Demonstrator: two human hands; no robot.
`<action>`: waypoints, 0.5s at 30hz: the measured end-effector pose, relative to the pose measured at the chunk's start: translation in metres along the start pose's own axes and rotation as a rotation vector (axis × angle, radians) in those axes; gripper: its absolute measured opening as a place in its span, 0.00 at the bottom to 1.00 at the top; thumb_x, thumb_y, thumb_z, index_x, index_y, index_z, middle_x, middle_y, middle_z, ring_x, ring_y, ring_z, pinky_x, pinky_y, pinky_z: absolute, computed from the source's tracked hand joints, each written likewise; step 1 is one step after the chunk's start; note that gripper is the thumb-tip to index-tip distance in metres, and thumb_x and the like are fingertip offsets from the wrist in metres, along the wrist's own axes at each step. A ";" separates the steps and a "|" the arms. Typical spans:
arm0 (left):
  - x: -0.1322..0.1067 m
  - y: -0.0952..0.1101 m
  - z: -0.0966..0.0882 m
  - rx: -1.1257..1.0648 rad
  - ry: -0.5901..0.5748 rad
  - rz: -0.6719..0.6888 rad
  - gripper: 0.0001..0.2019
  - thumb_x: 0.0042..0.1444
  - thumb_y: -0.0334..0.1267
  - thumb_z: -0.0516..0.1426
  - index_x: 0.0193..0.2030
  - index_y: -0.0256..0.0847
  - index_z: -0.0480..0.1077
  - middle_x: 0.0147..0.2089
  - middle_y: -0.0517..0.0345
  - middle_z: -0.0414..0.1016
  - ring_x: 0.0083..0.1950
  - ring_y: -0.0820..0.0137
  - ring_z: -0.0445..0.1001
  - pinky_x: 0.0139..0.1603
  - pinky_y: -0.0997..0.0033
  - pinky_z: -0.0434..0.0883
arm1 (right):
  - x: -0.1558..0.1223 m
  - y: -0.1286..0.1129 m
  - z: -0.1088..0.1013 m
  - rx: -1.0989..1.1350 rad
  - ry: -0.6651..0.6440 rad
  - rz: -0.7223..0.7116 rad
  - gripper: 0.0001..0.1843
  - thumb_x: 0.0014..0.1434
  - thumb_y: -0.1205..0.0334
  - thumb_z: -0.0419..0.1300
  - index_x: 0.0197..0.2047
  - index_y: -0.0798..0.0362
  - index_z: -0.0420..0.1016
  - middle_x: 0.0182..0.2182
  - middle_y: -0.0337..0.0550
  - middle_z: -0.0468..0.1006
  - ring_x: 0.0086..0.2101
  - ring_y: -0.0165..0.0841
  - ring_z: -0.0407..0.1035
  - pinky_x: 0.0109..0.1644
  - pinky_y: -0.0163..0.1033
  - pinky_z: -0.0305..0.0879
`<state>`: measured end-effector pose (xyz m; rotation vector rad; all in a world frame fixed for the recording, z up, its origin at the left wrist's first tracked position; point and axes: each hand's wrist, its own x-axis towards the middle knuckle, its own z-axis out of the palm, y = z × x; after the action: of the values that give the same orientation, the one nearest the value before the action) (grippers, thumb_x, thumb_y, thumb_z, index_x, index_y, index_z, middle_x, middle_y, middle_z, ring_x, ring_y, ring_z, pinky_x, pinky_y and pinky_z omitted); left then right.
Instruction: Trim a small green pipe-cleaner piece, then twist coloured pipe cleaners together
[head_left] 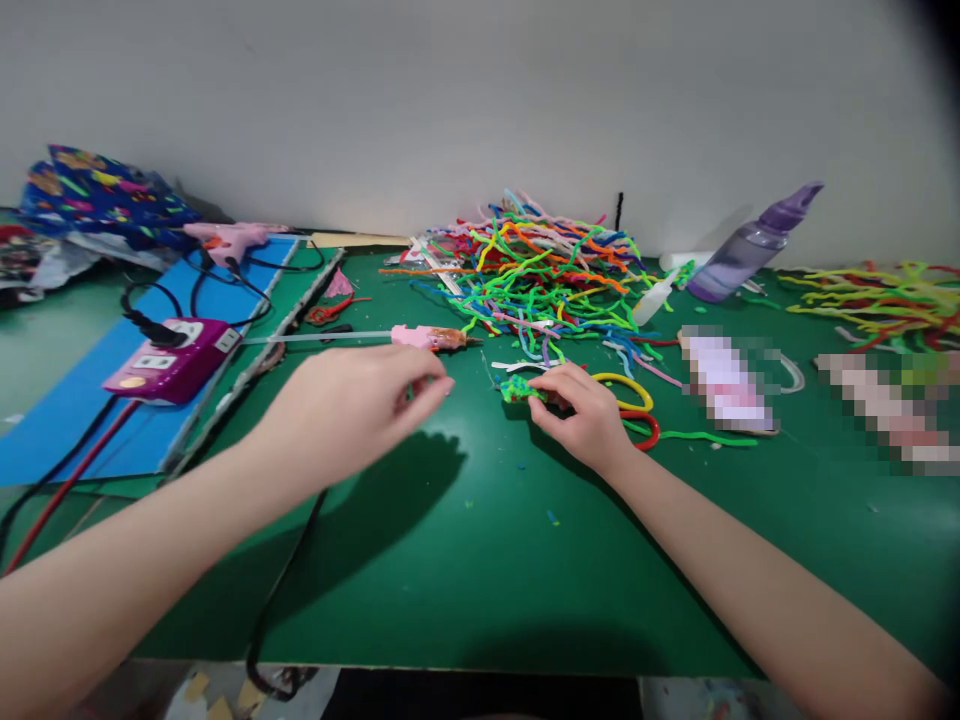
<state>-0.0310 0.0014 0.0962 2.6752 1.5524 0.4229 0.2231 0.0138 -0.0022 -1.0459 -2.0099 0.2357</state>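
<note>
Left hand (360,400) fingers bunched; right hand (581,415) pinching green pipe-cleaner piece (519,388) at fingertips, between hands.

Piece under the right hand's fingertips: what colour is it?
Bright green piece, pinched by the right hand; head view.

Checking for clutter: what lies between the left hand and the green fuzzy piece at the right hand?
Only bare green mat separates left hand and green piece, per the head view.
</note>
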 end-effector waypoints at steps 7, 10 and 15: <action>0.000 -0.066 0.024 -0.059 -0.179 -0.429 0.21 0.53 0.57 0.49 0.37 0.45 0.75 0.26 0.55 0.75 0.30 0.60 0.72 0.27 0.71 0.58 | 0.006 0.010 0.000 -0.033 0.066 0.093 0.09 0.60 0.62 0.53 0.42 0.52 0.71 0.37 0.46 0.72 0.35 0.34 0.67 0.38 0.40 0.66; -0.001 -0.074 0.038 -0.161 -0.290 -0.469 0.21 0.52 0.57 0.50 0.39 0.46 0.74 0.23 0.56 0.76 0.31 0.59 0.74 0.27 0.72 0.60 | 0.007 0.010 0.002 -0.041 0.078 0.145 0.10 0.61 0.61 0.51 0.43 0.52 0.70 0.38 0.46 0.71 0.35 0.34 0.67 0.39 0.40 0.65; 0.007 -0.075 0.049 -0.277 -0.321 -0.482 0.24 0.50 0.61 0.49 0.33 0.43 0.74 0.21 0.57 0.74 0.25 0.63 0.73 0.25 0.72 0.61 | 0.012 0.019 0.009 -0.072 0.150 0.221 0.09 0.61 0.60 0.51 0.41 0.53 0.69 0.38 0.47 0.70 0.34 0.34 0.67 0.37 0.40 0.64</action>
<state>-0.0799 0.0513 0.0391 1.9609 1.7952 0.1608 0.2236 0.0367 -0.0104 -1.2947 -1.7805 0.1961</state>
